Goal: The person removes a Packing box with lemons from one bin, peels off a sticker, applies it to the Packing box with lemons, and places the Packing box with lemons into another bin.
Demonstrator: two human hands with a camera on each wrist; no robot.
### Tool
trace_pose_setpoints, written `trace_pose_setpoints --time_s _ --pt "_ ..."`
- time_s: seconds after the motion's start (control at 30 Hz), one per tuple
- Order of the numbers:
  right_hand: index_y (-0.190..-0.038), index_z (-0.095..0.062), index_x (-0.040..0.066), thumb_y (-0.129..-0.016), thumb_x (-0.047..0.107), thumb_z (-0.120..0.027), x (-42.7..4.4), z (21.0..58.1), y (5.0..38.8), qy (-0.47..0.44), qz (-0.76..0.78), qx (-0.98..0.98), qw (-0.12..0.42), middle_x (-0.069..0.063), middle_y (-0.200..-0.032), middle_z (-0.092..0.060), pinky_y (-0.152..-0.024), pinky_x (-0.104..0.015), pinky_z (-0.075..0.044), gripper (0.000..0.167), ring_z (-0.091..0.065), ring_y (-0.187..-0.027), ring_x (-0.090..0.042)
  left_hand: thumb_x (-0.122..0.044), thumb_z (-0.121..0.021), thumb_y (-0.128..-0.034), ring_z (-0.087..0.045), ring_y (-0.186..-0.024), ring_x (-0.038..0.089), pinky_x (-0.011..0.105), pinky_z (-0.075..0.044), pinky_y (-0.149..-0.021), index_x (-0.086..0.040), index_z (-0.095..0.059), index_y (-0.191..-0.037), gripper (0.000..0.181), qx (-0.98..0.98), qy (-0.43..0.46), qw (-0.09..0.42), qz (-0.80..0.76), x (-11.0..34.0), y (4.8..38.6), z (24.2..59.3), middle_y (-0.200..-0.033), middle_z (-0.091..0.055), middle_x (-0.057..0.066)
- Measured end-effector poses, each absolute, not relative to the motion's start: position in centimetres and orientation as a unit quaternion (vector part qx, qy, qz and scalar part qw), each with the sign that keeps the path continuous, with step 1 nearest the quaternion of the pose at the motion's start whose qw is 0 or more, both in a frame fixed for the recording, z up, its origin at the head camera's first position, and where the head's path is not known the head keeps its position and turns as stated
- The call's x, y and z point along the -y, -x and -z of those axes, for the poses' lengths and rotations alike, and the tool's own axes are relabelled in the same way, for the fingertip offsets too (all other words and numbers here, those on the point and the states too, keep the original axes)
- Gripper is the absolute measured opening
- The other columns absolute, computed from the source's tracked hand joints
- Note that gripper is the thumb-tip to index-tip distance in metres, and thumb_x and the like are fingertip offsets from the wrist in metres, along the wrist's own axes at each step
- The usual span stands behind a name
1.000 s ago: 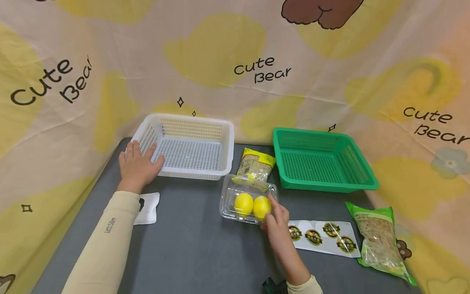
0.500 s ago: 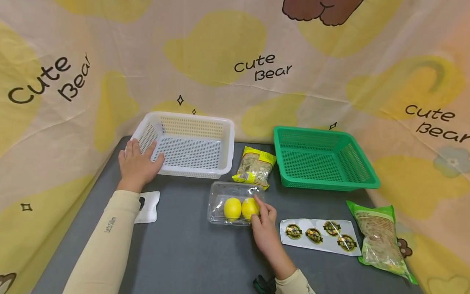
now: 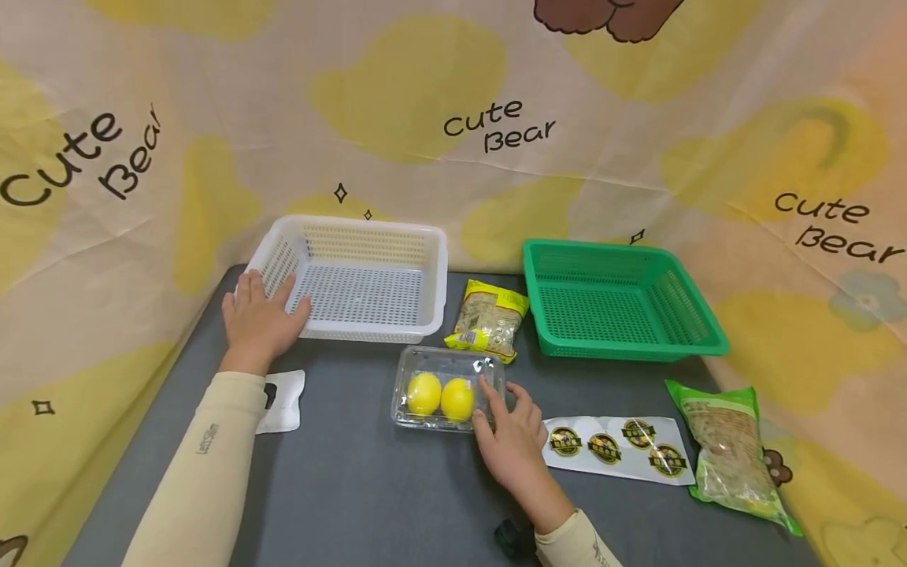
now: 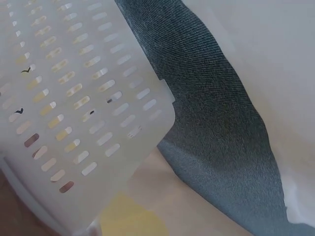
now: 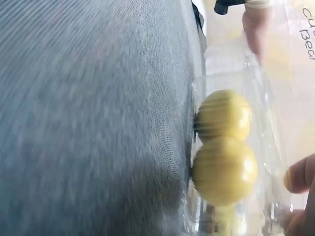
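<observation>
The right hand (image 3: 513,441) lies low over the worktop (image 3: 368,488), just right of the clear box (image 3: 439,360), its forearm coming up from the lower edge of the head view. Its fingers are loosely spread and grasp nothing; index finger and thumb point at the clear box, the index fingertip over its right end. Whether either tip actually touches the plastic, I cannot tell. Inside the clear box two yellow balls (image 3: 423,394) sit side by side, left of those fingers and out of their reach behind the plastic.

Well left of the clear box and farther back, the left hand (image 3: 258,319) rests on the near left corner of the white basket (image 3: 361,331), fingers straight and released, the arm stretched out in its pale sleeve (image 3: 205,465).

A yellow packet (image 3: 489,319) lies just beyond the clear box (whether they touch is unclear). Right of the box, the sticker sheet (image 3: 620,449) has its left end behind the right hand. The left sleeve partly covers a white packet (image 3: 288,402). In the right wrist view, the fingers are cut off at the edge and the worktop is blurred.
</observation>
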State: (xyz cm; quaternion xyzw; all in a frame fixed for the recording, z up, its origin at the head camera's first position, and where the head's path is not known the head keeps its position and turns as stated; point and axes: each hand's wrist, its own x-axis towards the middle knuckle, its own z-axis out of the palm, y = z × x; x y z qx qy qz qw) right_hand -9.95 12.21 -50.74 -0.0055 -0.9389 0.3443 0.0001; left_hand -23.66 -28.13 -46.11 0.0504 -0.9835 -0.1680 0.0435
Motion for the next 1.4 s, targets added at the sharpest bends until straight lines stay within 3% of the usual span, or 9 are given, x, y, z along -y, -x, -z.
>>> trace_pose_setpoints --time_s 0.3,0.57,0.7,0.8,0.9,1.03,1.13,1.27,1.4 --pt "-0.157 -0.051 0.013 -0.105 0.034 -0.061 -20.7 49.8 8.1 0.048 -0.286 0.953 0.089 -0.024 -0.152 -0.041 -0.097 -0.072 -0.026 0.057 -0.034 -0.137 -0.053 -0.061 -0.028 -0.1077 0.012 -0.157 0.052 0.073 0.006 -0.118 -0.011 -0.03 -0.167 0.078 0.983 -0.043 0.046 0.17 28.2 23.9 46.5 -0.169 0.009 0.038" --pt "-0.148 -0.051 -0.01 -0.108 0.026 -0.055 -29.4 50.7 6.7 0.124 -0.249 0.96 -0.015 -0.041 -0.147 -0.042 -0.114 -0.071 -0.023 0.054 -0.032 -0.14 -0.061 -0.067 -0.031 -0.1061 0.026 -0.155 0.049 0.073 0.016 -0.115 -0.012 -0.009 -0.171 0.088 0.979 -0.032 0.066 0.192 28.6 23.1 46.3 -0.168 0.022 0.032" --pt "-0.142 -0.058 -0.01 -0.107 0.029 -0.059 -30.7 51.5 6.7 0.124 -0.252 0.959 -0.027 -0.04 -0.145 -0.048 -0.112 -0.07 -0.029 0.052 -0.037 -0.138 -0.061 -0.063 -0.048 -0.1048 0.032 -0.151 0.051 0.07 0.023 -0.114 -0.029 0.013 -0.17 0.095 0.945 -0.004 0.237 0.224 26.5 21.5 46.7 -0.169 0.031 0.022" --pt "-0.136 -0.065 -0.008 -0.105 0.029 -0.063 -30.8 51.5 6.6 0.119 -0.246 0.962 -0.018 -0.038 -0.142 -0.051 -0.11 -0.07 -0.032 0.048 -0.042 -0.135 -0.061 -0.056 -0.058 -0.1027 0.023 -0.154 0.051 0.071 0.015 -0.117 -0.04 0.012 -0.169 0.098 0.891 0.041 0.388 0.231 21.6 19.1 46.2 -0.173 0.027 0.009" --pt "-0.129 -0.069 -0.007 -0.103 0.027 -0.065 -30.8 51.4 6.5 0.117 -0.243 0.963 -0.009 -0.037 -0.139 -0.054 -0.109 -0.069 -0.034 0.043 -0.045 -0.133 -0.059 -0.053 -0.056 -0.1048 0.019 -0.157 0.045 0.072 0.007 -0.119 -0.037 0.01 -0.17 0.093 0.854 0.124 0.438 0.251 14.1 15.3 45.0 -0.173 0.027 0.002" --pt "-0.124 -0.071 -0.005 -0.103 0.029 -0.066 -30.8 51.1 6.3 0.123 -0.246 0.961 -0.004 -0.037 -0.139 -0.054 -0.108 -0.07 -0.034 0.04 -0.045 -0.133 -0.059 -0.052 -0.051 -0.1081 0.014 -0.159 0.043 0.069 -0.003 -0.122 -0.017 0.003 -0.171 0.089 0.817 0.292 0.355 0.347 3.4 9.3 45.4 -0.174 0.022 0.017" --pt "-0.122 -0.072 -0.004 -0.104 0.032 -0.066 -30.8 51.0 6.1 0.128 -0.251 0.959 -0.007 -0.037 -0.14 -0.055 -0.108 -0.071 -0.035 0.041 -0.045 -0.133 -0.06 -0.052 -0.05 -0.1092 0.011 -0.161 0.04 0.066 -0.01 -0.124 -0.012 0.0 -0.17 0.089 0.815 0.384 0.178 0.396 -2.4 6.0 46.9 -0.174 0.019 0.02" --pt "-0.124 -0.073 -0.004 -0.104 0.033 -0.066 -30.8 51.3 6.2 0.132 -0.257 0.957 -0.007 -0.036 -0.143 -0.054 -0.11 -0.072 -0.033 0.042 -0.045 -0.135 -0.059 -0.059 -0.041 -0.1104 0.012 -0.162 0.03 0.061 -0.013 -0.125 -0.021 0.0 -0.172 0.083 0.852 0.411 -0.054 0.321 -6.2 4.6 49.4 -0.176 0.018 0.006" --pt "-0.121 -0.074 -0.005 -0.103 0.029 -0.067 -30.8 51.6 6.4 0.135 -0.252 0.958 0.017 -0.035 -0.142 -0.056 -0.11 -0.072 -0.033 0.039 -0.046 -0.134 -0.059 -0.065 -0.036 -0.1087 0.005 -0.163 0.027 0.057 -0.017 -0.126 -0.02 -0.013 -0.172 0.081 0.87 0.417 -0.118 0.236 -7.8 4.7 51.4 -0.178 0.004 0.006"
